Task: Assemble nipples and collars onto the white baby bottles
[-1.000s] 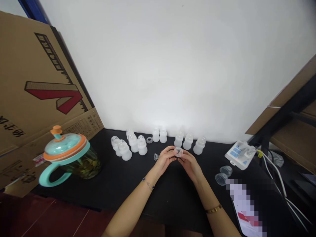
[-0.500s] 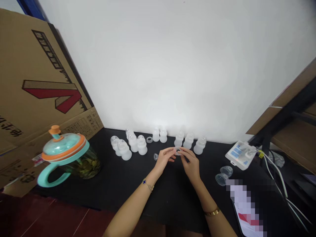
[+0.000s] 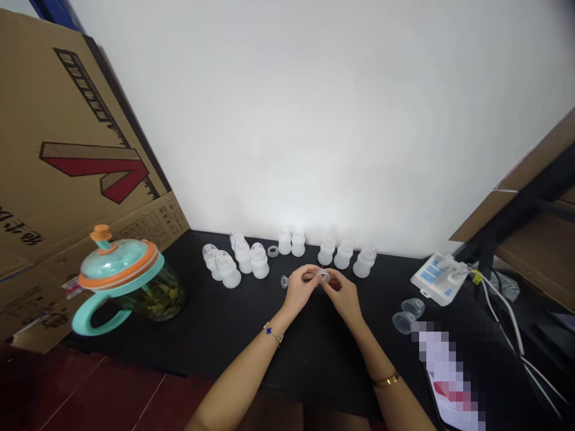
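My left hand (image 3: pixel 300 288) and my right hand (image 3: pixel 344 296) meet over the black table (image 3: pixel 233 323), both pinching a small clear plastic ring part (image 3: pixel 323 275) between their fingertips. A small clear nipple piece (image 3: pixel 284 281) lies on the table just left of my left hand. Behind my hands stand several small white bottles: a cluster at the left (image 3: pixel 233 263), a pair at the middle (image 3: pixel 291 242) and three at the right (image 3: pixel 344 255). A loose white ring (image 3: pixel 272 251) lies between the left cluster and the pair.
A teal and orange lidded glass jug (image 3: pixel 126 281) stands at the left, before a leaning cardboard box (image 3: pixel 67 161). Two clear caps (image 3: pixel 406 314) lie at the right, beside a white power strip (image 3: pixel 438 272) with cables. A blurred item lies at the near right.
My hands have drawn closer together around the clear ring part and lowered it slightly toward the table. The view has shifted a little.
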### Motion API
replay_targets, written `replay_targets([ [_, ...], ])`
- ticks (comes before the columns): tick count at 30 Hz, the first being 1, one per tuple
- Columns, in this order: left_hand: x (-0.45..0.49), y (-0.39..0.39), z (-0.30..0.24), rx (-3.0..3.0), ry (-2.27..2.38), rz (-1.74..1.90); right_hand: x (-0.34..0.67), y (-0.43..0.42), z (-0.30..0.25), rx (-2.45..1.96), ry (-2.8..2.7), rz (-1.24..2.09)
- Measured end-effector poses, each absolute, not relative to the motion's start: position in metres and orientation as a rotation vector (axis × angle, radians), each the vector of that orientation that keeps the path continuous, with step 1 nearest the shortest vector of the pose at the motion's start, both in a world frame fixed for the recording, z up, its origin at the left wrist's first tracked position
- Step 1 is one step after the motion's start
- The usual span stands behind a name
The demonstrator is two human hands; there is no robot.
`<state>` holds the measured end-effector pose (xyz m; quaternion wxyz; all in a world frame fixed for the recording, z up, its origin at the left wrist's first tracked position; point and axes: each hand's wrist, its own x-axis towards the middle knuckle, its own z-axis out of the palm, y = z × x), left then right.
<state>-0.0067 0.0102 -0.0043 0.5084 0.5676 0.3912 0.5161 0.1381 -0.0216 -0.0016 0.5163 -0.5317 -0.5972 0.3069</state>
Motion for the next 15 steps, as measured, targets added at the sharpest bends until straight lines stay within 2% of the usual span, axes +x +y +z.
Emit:
replay_targets([
  [15,-0.0064,0.0055,-0.0042,1.510,0.985,1.216,0.1367,-0.0235,0.0018,-1.429,-1.368,0.729],
])
